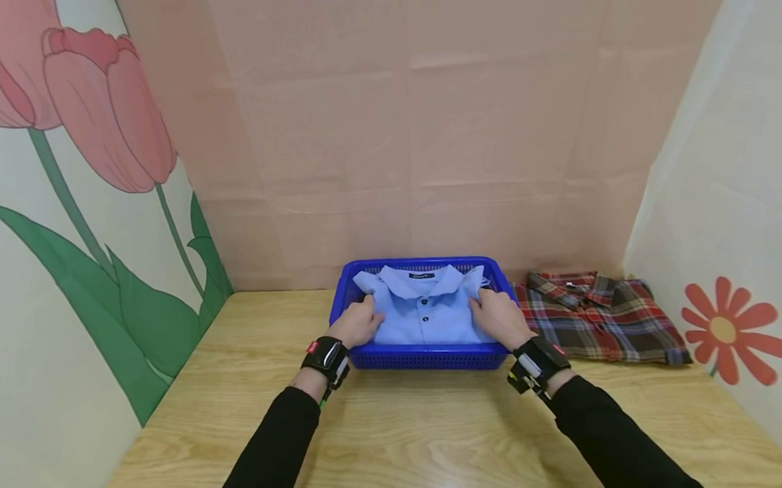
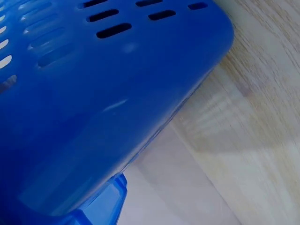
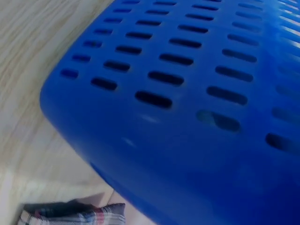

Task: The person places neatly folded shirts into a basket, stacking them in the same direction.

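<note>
A folded light blue collared shirt [image 1: 428, 312] lies in a blue plastic basket [image 1: 430, 358], its collar toward the back and dark buttons down the middle. My left hand [image 1: 357, 322] reaches over the basket's left side and grips the shirt's left edge. At the opposite edge, my right hand [image 1: 501, 318] holds the shirt with curled fingers. Some fingertips are hidden in the cloth. Both wrist views are filled by the slotted basket wall [image 2: 93, 93], and neither hand shows there.
A folded plaid shirt [image 1: 600, 318] lies on the wooden table [image 1: 414, 434] just right of the basket. Behind stands a brown-covered wall [image 1: 411, 125]. White side walls bear painted tulips [image 1: 111, 104] at left and a red flower [image 1: 734, 329] at right.
</note>
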Demonstrator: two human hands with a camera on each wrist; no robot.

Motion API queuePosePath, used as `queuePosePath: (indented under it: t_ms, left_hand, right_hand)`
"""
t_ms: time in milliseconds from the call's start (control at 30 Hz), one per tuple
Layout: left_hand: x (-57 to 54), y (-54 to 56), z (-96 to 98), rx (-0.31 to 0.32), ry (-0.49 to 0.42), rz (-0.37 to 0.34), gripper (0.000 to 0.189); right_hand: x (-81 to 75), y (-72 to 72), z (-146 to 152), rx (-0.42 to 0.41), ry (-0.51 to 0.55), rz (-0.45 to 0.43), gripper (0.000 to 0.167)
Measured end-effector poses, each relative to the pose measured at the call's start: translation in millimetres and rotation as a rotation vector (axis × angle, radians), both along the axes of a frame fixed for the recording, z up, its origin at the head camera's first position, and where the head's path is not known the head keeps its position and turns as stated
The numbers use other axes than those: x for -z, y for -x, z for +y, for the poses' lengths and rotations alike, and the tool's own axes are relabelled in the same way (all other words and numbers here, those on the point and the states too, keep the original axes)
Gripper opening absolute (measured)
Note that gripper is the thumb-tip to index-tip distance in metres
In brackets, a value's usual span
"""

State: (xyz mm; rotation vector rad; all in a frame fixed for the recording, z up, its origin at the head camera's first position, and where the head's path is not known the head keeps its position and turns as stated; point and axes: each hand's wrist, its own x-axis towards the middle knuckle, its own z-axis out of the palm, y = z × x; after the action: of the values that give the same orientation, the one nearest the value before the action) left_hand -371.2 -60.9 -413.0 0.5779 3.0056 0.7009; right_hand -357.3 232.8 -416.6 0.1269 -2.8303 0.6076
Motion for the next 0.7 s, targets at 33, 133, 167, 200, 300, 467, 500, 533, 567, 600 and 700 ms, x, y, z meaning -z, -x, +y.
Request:
queuePosePath:
  t_ms: [33,133,167,200,300,467,500,533,567,600,700]
  left_hand:
    - [0.9,0.5,0.5,-0.015,0.003,0.016,0.056]
    - [4.8,2.0,1.7,-0.070,0.000,0.078,0.066]
    - [5.8,2.2,2.1,-0.086,-0.006,0.102,0.069]
    - [6.6,2.3,2.4,-0.099,-0.009,0.125,0.071]
    - [7.1,1.1,2.2,-0.092,-0.018,0.184,0.067]
    - [4.5,-3.2,2.3,0.019,0.076,0.234,0.052]
    - [3.8,-3.8,2.9,0.045,0.097,0.221,0.052]
    - [3.7,-4.2,3.4,0.066,0.121,0.205,0.054]
    - [3.4,-4.3,4.2,0.083,0.140,0.184,0.056]
    - [3.2,-4.2,5.0,0.097,0.151,0.158,0.058]
    - [4.0,-3.1,6.5,0.099,0.185,0.086,0.063]
  right_hand:
    - [0.0,-0.1,0,0.004,0.004,-0.013,0.029]
    - [1.4,-0.7,0,0.007,-0.003,-0.009,0.027]
    - [2.1,-1.2,0,0.010,-0.018,0.011,0.031]
    - [3.2,-1.8,0,0.016,-0.033,0.033,0.037]
    - [6.1,-3.1,-1,0.007,-0.111,0.148,0.060]
    - [8.4,-3.4,-7,-0.160,-0.279,0.311,0.046]
    - [8.4,-3.1,-8,-0.199,-0.301,0.306,0.040]
    - [7.7,-3.7,-10,-0.229,-0.314,0.283,0.037]
    - [6.9,-3.9,-11,-0.246,-0.317,0.237,0.038]
    - [6.6,-4.2,-12,-0.247,-0.316,0.171,0.041]
    - [4.6,-5.1,-13,-0.249,-0.302,0.021,0.053]
